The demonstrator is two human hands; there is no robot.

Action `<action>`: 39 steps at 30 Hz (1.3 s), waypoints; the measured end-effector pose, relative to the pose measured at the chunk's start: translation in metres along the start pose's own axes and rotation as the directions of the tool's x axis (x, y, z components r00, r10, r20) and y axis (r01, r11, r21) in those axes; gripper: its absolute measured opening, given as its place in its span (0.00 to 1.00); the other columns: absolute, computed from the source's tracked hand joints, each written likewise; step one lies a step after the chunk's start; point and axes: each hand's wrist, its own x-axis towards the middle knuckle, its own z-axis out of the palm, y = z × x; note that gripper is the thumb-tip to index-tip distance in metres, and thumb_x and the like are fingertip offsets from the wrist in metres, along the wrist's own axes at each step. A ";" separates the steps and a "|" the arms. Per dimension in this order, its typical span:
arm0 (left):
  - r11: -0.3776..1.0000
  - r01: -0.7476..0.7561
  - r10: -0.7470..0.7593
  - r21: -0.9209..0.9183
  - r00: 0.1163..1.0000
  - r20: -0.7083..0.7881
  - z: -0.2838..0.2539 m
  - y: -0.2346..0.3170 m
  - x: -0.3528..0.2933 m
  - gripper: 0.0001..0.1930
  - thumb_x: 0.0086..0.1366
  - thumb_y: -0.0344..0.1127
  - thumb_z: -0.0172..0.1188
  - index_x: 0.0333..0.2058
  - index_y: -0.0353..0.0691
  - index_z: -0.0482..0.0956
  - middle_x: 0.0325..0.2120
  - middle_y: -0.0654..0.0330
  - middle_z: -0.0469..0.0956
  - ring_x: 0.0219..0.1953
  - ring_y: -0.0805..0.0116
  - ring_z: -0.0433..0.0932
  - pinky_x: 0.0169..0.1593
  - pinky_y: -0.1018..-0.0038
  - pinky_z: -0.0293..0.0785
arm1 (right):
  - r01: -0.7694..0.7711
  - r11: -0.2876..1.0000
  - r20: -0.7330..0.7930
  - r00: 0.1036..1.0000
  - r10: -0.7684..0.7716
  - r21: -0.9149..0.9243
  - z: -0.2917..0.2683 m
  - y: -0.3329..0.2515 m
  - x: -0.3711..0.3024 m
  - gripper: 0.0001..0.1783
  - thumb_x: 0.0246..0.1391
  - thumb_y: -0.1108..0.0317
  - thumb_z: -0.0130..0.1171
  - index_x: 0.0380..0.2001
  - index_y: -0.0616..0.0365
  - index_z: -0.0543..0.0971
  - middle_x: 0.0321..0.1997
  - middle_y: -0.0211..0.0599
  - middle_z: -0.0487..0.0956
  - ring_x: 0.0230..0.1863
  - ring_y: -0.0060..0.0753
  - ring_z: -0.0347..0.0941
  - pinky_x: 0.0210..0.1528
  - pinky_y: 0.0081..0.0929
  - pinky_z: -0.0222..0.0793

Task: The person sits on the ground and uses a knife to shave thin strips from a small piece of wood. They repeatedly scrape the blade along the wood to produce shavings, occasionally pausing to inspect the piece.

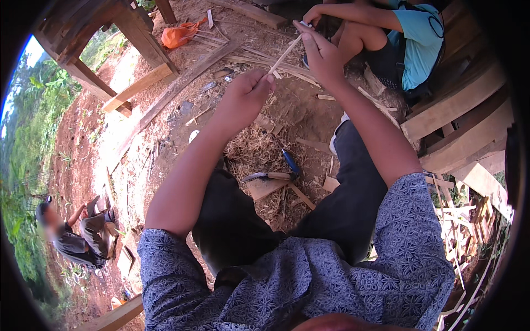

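Stretched out in front of me, my left hand (247, 99) grips the near end of a thin, pale wooden stick (285, 55) between thumb and curled fingers. The stick slants up and to the right. At its far end, my right hand (323, 59) holds it between the thumb and fairly straight fingers; part of that end is hidden. Below, between my legs, a knife (268, 176) lies across a wooden block (266, 188). A blue-handled tool (289, 161) with a thin dark shaft rests beside it among wood shavings (254, 146).
A person in a turquoise shirt (422, 49) sits close at the far right, hands near my right hand. Stacked planks (458, 116) stand on the right. Long strips (265, 60) and an orange bag (178, 35) lie ahead. Another person (74, 240) sits at left.
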 end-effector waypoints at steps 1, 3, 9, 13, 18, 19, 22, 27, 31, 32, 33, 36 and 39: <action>0.999 0.039 -0.039 -0.015 0.999 -0.002 -0.004 -0.003 -0.003 0.14 0.75 0.39 0.49 0.34 0.38 0.78 0.20 0.68 0.66 0.23 0.78 0.63 0.29 0.73 0.61 | 0.042 0.999 0.113 0.993 -0.044 0.022 0.011 -0.017 -0.015 0.23 0.73 0.54 0.44 0.62 0.48 0.78 0.49 0.50 0.84 0.54 0.39 0.81 0.54 0.31 0.72; 0.993 0.108 -0.108 -0.046 0.994 0.018 -0.010 -0.009 -0.010 0.14 0.75 0.39 0.49 0.34 0.37 0.79 0.20 0.70 0.67 0.23 0.79 0.63 0.29 0.74 0.61 | 0.114 0.992 0.315 0.940 -0.127 0.061 0.022 -0.046 -0.041 0.23 0.73 0.52 0.43 0.63 0.47 0.77 0.50 0.49 0.84 0.54 0.37 0.81 0.54 0.30 0.72; 0.981 0.146 -0.144 -0.125 0.989 0.027 -0.003 0.003 -0.006 0.15 0.76 0.38 0.50 0.34 0.36 0.81 0.19 0.71 0.67 0.23 0.81 0.62 0.30 0.76 0.60 | -0.036 0.998 0.129 0.991 0.042 -0.052 0.004 -0.001 -0.013 0.23 0.74 0.55 0.44 0.62 0.50 0.77 0.52 0.46 0.83 0.54 0.41 0.79 0.58 0.34 0.70; 0.974 0.199 -0.197 -0.108 0.980 0.026 -0.008 -0.004 -0.005 0.16 0.75 0.39 0.50 0.35 0.36 0.82 0.19 0.71 0.67 0.23 0.80 0.63 0.30 0.75 0.60 | -0.063 0.996 0.393 0.916 0.086 -0.069 0.004 -0.054 -0.023 0.23 0.74 0.56 0.44 0.64 0.54 0.75 0.45 0.43 0.80 0.48 0.33 0.76 0.56 0.29 0.68; 0.993 0.116 -0.116 0.017 0.993 -0.021 -0.005 -0.011 -0.003 0.16 0.74 0.41 0.51 0.37 0.36 0.84 0.20 0.66 0.71 0.25 0.75 0.68 0.33 0.71 0.66 | -0.033 0.990 0.393 0.916 0.084 -0.133 0.006 -0.027 -0.026 0.22 0.73 0.60 0.47 0.63 0.55 0.75 0.49 0.42 0.80 0.51 0.32 0.75 0.56 0.29 0.68; 0.989 0.139 -0.139 0.039 0.990 -0.009 -0.006 -0.013 -0.002 0.16 0.74 0.41 0.51 0.37 0.36 0.84 0.20 0.64 0.71 0.25 0.74 0.69 0.34 0.70 0.67 | -0.031 0.997 0.358 0.932 0.055 -0.073 0.010 -0.024 -0.027 0.21 0.71 0.60 0.49 0.63 0.53 0.76 0.48 0.43 0.80 0.49 0.35 0.76 0.54 0.31 0.69; 0.981 0.169 -0.170 0.100 0.985 0.001 -0.008 -0.012 -0.002 0.16 0.73 0.41 0.51 0.37 0.37 0.84 0.21 0.60 0.74 0.27 0.70 0.72 0.36 0.67 0.69 | -0.044 0.997 0.299 0.954 0.022 0.065 0.013 -0.023 -0.027 0.21 0.68 0.60 0.53 0.61 0.49 0.78 0.45 0.44 0.81 0.45 0.40 0.76 0.51 0.34 0.70; 0.984 0.082 -0.078 0.155 0.996 -0.033 -0.008 -0.009 -0.005 0.15 0.72 0.41 0.51 0.37 0.38 0.84 0.22 0.56 0.76 0.28 0.64 0.77 0.37 0.66 0.71 | -0.119 0.993 0.398 0.912 0.100 0.023 0.007 -0.045 -0.025 0.23 0.71 0.62 0.52 0.66 0.50 0.73 0.60 0.41 0.78 0.60 0.30 0.73 0.63 0.28 0.65; 0.983 0.045 -0.033 0.177 0.997 -0.072 -0.004 -0.015 -0.002 0.15 0.71 0.39 0.51 0.36 0.37 0.84 0.23 0.53 0.78 0.29 0.62 0.78 0.38 0.65 0.71 | -0.175 0.979 0.514 0.833 0.203 -0.103 0.001 -0.042 -0.022 0.23 0.71 0.60 0.51 0.66 0.49 0.73 0.63 0.42 0.76 0.64 0.33 0.71 0.66 0.29 0.62; 0.984 0.027 -0.013 0.175 0.997 -0.080 -0.003 -0.016 -0.001 0.15 0.71 0.39 0.51 0.36 0.37 0.84 0.23 0.53 0.78 0.29 0.61 0.78 0.38 0.65 0.72 | -0.179 0.980 0.522 0.830 0.196 -0.083 0.002 -0.041 -0.022 0.23 0.71 0.59 0.51 0.66 0.49 0.74 0.63 0.43 0.76 0.65 0.34 0.70 0.66 0.29 0.61; 0.985 0.008 0.008 0.174 0.996 -0.089 -0.003 -0.017 0.000 0.15 0.71 0.39 0.51 0.36 0.36 0.84 0.24 0.53 0.78 0.29 0.61 0.78 0.38 0.65 0.72 | -0.182 0.981 0.529 0.828 0.188 -0.064 0.003 -0.040 -0.023 0.23 0.72 0.59 0.50 0.66 0.50 0.74 0.63 0.44 0.76 0.65 0.35 0.70 0.66 0.30 0.61; 0.986 0.053 -0.046 0.157 0.998 -0.048 -0.004 -0.013 0.001 0.15 0.74 0.39 0.51 0.36 0.35 0.82 0.31 0.60 0.77 0.35 0.71 0.73 0.45 0.71 0.69 | -0.219 0.960 0.454 0.883 0.119 0.174 0.014 -0.032 -0.034 0.23 0.73 0.57 0.46 0.65 0.52 0.75 0.61 0.45 0.77 0.65 0.37 0.71 0.66 0.31 0.61; 0.988 0.093 -0.087 0.126 0.995 -0.048 -0.007 -0.017 -0.002 0.15 0.74 0.39 0.51 0.36 0.34 0.81 0.31 0.61 0.77 0.34 0.71 0.72 0.43 0.71 0.69 | -0.232 0.972 0.490 0.853 0.181 0.046 0.019 -0.051 -0.037 0.24 0.75 0.56 0.43 0.64 0.54 0.75 0.62 0.44 0.77 0.66 0.36 0.70 0.68 0.32 0.61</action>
